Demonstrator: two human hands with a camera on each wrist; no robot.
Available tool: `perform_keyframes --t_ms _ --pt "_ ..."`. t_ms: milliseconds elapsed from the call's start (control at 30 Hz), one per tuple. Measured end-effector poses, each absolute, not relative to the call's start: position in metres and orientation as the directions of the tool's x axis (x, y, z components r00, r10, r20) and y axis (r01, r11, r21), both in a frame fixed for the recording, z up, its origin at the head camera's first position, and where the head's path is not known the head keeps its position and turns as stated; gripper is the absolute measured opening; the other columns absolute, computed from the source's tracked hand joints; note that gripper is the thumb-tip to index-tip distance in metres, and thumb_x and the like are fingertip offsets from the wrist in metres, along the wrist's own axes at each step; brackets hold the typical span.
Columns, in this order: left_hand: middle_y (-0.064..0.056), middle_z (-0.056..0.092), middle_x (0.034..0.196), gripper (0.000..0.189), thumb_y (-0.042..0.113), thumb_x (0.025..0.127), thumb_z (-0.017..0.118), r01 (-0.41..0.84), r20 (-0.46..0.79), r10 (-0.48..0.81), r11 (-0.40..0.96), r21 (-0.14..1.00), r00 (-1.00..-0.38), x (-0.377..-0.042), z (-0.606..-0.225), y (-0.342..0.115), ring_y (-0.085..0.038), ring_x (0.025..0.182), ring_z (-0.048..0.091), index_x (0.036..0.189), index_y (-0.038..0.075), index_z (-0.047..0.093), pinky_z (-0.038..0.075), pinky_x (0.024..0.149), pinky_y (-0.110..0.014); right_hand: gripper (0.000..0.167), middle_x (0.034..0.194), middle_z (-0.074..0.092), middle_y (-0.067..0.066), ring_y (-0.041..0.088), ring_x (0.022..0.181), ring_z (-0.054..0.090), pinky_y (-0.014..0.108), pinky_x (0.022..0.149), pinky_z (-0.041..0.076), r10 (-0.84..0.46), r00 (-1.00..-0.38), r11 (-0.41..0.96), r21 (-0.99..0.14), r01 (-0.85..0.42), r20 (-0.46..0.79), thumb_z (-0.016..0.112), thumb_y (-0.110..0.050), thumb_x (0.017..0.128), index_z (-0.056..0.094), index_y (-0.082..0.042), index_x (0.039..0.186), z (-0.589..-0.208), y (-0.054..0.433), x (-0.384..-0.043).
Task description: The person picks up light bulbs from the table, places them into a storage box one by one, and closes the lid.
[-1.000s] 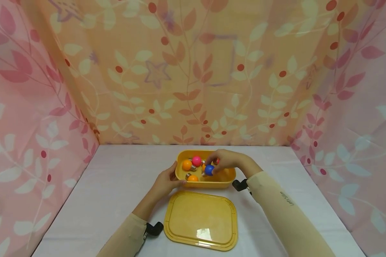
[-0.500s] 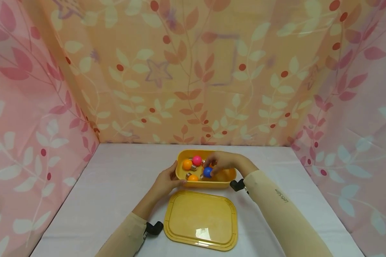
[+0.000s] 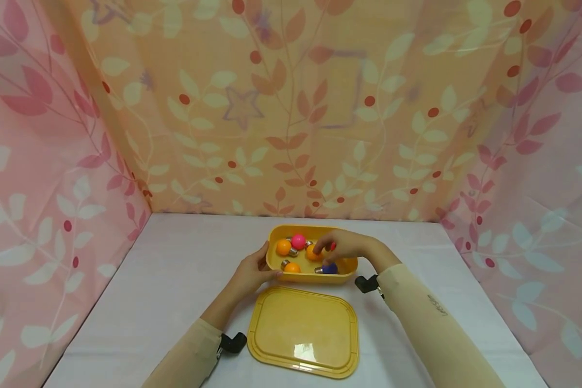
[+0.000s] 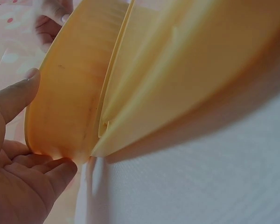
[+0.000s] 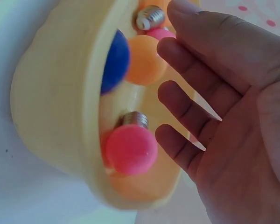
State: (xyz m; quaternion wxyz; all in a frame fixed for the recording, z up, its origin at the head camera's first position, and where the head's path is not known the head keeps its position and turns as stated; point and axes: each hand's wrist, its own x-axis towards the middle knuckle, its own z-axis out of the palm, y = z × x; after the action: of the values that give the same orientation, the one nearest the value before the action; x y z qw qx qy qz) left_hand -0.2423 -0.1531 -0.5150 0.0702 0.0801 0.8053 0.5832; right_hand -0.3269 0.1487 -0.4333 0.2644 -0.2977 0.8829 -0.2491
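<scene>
My left hand [image 3: 249, 275] grips the left end of a yellow plastic box [image 3: 303, 278], thumb at the rim and fingers against the outer wall. Over the box's right half is my right hand [image 3: 343, 243], its fingers spread and holding nothing in the right wrist view. A blue light bulb [image 3: 331, 268] lies by the near wall below it. Close to its fingertips is an orange bulb [image 5: 144, 60]. A pink-red bulb [image 5: 132, 149] rests at one end. Other orange bulbs [image 3: 283, 247] and a pink bulb [image 3: 298, 241] lie in the left half.
A flat yellow lid [image 3: 303, 328] lies on the white-covered table [image 3: 199, 237] just in front of the box. Patterned cloth walls [image 3: 291, 134] stand at the back and both sides. A black wrist mount [image 3: 367, 284] juts out beside the box's right end.
My right hand has let go of the blue bulb, which now lies by the box's near wall, farther right. The hand has shifted slightly right. My left hand keeps its hold on the box.
</scene>
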Motion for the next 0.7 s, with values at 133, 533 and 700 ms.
perform_keyframes --t_ms 133,533,700 --pt "-0.008 0.026 0.168 0.1 0.02 0.086 0.085 0.045 -0.018 0.223 0.275 0.96 -0.975 -0.242 -0.516 -0.153 -0.023 0.15 0.037 0.163 0.011 0.023 0.039 0.117 -0.037 0.036 0.12 0.069 -0.002 0.034 0.118 0.058 0.053 0.109 0.047 -0.641 -0.714 0.692 -0.613 -0.381 -0.28 0.081 -0.02 0.088 0.075 -0.014 0.123 -0.429 0.157 -0.323" --pt "-0.009 0.026 0.168 0.098 0.021 0.087 0.084 0.058 -0.013 0.228 0.3 0.952 -0.973 -0.241 -0.515 -0.153 -0.025 0.15 0.036 0.163 0.009 0.023 0.037 0.119 -0.04 0.031 0.123 0.069 -0.003 0.035 0.121 0.059 0.056 0.111 0.047 -0.622 -0.773 0.655 -0.623 -0.428 -0.124 0.082 -0.023 0.088 0.075 -0.026 0.118 -0.418 0.178 -0.309" --pt "-0.007 0.026 0.168 0.099 0.022 0.086 0.085 0.043 -0.027 0.223 0.303 0.952 -0.974 -0.242 -0.515 -0.154 -0.024 0.15 0.037 0.163 0.012 0.023 0.038 0.118 -0.039 0.032 0.127 0.069 -0.004 0.033 0.125 0.059 0.058 0.113 0.044 -0.612 -0.787 0.634 -0.642 -0.431 -0.075 0.08 -0.017 0.089 0.075 -0.027 0.119 -0.419 0.184 -0.301"
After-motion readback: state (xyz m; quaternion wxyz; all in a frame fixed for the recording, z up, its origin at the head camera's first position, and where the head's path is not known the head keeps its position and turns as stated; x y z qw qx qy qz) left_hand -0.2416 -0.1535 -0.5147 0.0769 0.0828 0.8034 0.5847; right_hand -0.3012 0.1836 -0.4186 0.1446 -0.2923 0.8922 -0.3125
